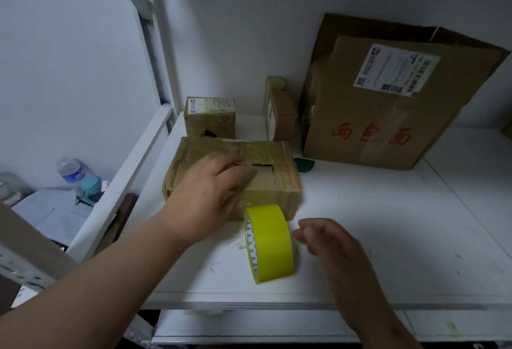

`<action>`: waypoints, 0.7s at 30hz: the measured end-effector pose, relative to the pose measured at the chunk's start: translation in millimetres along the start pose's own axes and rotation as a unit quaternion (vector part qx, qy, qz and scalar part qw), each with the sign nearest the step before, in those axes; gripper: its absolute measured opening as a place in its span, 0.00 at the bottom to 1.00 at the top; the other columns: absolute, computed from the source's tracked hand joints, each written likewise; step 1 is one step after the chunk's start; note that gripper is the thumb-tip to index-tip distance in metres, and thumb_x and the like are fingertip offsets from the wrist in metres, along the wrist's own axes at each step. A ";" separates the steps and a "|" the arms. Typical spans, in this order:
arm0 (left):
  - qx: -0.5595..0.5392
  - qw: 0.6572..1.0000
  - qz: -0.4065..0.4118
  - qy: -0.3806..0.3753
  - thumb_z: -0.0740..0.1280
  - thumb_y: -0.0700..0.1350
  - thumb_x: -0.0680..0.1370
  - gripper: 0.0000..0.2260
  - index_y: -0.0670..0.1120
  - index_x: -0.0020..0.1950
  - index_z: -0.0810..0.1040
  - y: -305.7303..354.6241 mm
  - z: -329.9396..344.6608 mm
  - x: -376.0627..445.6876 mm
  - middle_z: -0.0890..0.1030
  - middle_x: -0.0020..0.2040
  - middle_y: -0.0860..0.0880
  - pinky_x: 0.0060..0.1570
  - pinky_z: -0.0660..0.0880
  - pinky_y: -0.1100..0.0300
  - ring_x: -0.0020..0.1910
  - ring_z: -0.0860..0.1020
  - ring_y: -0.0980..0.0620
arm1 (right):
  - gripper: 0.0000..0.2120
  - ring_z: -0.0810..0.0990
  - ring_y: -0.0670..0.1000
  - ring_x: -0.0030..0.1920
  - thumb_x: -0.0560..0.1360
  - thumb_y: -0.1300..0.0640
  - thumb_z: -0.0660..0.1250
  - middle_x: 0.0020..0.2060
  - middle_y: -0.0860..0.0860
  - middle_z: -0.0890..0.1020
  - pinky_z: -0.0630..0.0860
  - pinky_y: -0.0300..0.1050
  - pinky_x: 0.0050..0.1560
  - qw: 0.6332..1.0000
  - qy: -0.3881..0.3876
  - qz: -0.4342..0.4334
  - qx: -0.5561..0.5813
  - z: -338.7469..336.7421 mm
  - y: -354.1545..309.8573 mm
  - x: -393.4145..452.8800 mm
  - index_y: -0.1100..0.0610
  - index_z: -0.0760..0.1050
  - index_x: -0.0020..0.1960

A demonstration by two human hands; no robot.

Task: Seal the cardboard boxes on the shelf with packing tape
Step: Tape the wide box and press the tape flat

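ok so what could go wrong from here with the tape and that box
1. The tape roll stands on its edge on the shelf, and neither hand grips it; a nudge from the right hand beside it could send it rolling off the front.
2. The box under the left hand has a torn gap in its top; tape laid over it may sag or wrinkle instead of sealing.

Storeroom; white metal shelf (388, 210) (labelled parcels (382, 105)); bare walls
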State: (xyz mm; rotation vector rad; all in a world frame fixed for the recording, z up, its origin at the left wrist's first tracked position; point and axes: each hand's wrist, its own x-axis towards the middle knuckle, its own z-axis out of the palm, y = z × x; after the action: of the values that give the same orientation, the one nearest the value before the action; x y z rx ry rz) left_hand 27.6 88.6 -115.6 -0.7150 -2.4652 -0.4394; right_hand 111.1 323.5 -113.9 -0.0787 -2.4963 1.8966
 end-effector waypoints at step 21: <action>-0.526 0.644 -0.555 -0.009 0.74 0.66 0.61 0.38 0.56 0.68 0.72 114.2 -2.2 -33.5 0.85 0.53 0.50 0.54 0.80 0.51 0.51 0.84 0.49 | 0.22 0.71 0.59 0.64 0.81 0.43 0.56 0.65 0.56 0.73 0.69 0.51 0.58 0.796 -0.087 -0.139 -0.582 -30.7 42.4 198.2 0.50 0.67 0.72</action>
State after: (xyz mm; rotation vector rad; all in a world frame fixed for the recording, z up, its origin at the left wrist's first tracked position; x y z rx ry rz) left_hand 117.6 166.5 -115.1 0.6408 -2.1382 -2.3960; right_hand -84.1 373.0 -151.7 0.4434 -3.1048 0.0620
